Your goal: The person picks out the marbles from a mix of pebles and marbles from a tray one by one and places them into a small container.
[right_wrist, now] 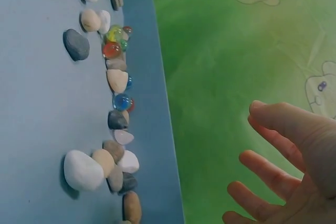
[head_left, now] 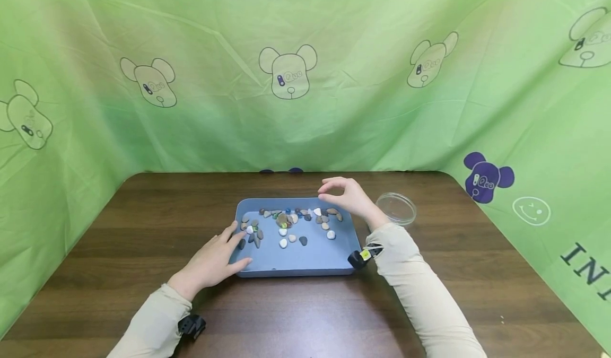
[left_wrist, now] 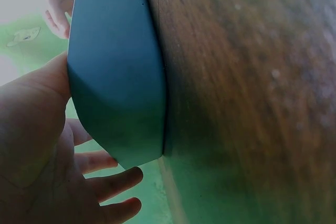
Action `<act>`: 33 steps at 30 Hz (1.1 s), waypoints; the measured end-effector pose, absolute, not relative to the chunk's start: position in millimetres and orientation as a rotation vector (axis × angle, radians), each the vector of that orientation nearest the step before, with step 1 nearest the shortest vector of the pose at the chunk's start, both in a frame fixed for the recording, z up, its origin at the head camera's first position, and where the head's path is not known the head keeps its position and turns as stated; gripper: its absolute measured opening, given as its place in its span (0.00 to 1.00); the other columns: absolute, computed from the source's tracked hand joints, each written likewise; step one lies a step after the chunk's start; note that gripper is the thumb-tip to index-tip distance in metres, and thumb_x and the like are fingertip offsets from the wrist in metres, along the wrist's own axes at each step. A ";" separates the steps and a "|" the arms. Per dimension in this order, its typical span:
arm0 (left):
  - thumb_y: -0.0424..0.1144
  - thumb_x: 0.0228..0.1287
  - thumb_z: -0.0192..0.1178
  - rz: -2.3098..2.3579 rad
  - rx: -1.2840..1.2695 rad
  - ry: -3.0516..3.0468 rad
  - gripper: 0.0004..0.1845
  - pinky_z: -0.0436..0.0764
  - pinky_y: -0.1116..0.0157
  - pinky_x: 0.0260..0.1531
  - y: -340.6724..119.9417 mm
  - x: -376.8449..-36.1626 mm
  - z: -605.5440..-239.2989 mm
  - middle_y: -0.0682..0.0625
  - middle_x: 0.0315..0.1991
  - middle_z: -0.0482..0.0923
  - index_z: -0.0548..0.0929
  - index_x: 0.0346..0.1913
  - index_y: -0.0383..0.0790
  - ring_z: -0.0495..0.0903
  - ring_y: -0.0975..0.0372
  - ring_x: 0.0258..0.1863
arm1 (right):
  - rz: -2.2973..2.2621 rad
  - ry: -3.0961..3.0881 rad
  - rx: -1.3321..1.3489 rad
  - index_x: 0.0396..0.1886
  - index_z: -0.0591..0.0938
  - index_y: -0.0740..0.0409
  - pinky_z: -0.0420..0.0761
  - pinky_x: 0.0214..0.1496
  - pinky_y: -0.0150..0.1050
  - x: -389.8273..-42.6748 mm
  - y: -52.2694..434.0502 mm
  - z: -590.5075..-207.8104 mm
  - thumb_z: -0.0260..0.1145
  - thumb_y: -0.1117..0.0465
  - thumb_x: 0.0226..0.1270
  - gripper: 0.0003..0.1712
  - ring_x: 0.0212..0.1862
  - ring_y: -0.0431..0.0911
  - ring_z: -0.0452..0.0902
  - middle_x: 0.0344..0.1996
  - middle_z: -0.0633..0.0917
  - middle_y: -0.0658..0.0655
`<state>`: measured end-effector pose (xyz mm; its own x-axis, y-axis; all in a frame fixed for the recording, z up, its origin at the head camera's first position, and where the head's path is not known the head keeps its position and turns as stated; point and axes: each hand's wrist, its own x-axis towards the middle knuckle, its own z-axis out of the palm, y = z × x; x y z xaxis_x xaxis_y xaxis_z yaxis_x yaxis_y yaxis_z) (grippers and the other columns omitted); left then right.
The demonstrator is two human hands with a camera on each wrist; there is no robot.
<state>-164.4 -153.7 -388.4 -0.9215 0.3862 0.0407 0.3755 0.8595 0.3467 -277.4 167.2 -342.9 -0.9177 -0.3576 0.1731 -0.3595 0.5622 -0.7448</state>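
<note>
Head: left hand [head_left: 210,262] spread at tray's [head_left: 315,260] left edge, blocking near-left corner. Right hand [head_left: 350,196] loosely bent over far-right corner; dish [head_left: 396,208] off right edge. Left wrist: thumb over rim. Right wrist: stones [right_wrist: 84,170], marbles [right_wrist: 123,102] along far edge.

Two hands [head_left: 210,262] [head_left: 352,197], one tray [head_left: 312,260], one dish [head_left: 396,208], many pebbles [head_left: 303,240].

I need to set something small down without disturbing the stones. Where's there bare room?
In the tray: its near right part, between the stones and the near rim. On the table: before the tray, between the sleeves; also right of the dish. Crowded: the tray's far side, with stones and marbles, and its left end, by the left hand.
</note>
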 end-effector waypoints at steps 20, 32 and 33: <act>0.53 0.63 0.56 0.542 0.607 3.002 0.34 0.63 0.44 0.65 -155.6 -167.3 -390.7 0.33 0.71 0.54 0.67 0.65 0.34 0.66 0.44 0.65 | 1.307 -2.818 0.701 0.39 0.84 0.63 0.63 0.69 0.55 -296.5 141.3 -363.7 0.67 0.63 0.58 0.11 0.64 0.59 0.69 0.58 0.76 0.68; 0.53 0.63 0.55 0.538 0.618 3.002 0.34 0.64 0.44 0.65 -155.6 -167.1 -391.7 0.33 0.71 0.54 0.67 0.65 0.35 0.66 0.44 0.65 | 1.151 -2.868 0.769 0.36 0.85 0.62 0.63 0.69 0.55 -299.6 127.8 -373.6 0.67 0.63 0.58 0.08 0.63 0.59 0.70 0.56 0.78 0.67; 0.53 0.64 0.55 0.538 0.619 3.001 0.34 0.63 0.44 0.65 -155.6 -167.0 -391.7 0.33 0.71 0.54 0.67 0.65 0.34 0.66 0.44 0.65 | 1.145 -2.883 0.761 0.36 0.85 0.62 0.63 0.69 0.55 -298.7 126.9 -373.9 0.67 0.63 0.58 0.08 0.63 0.59 0.69 0.57 0.77 0.67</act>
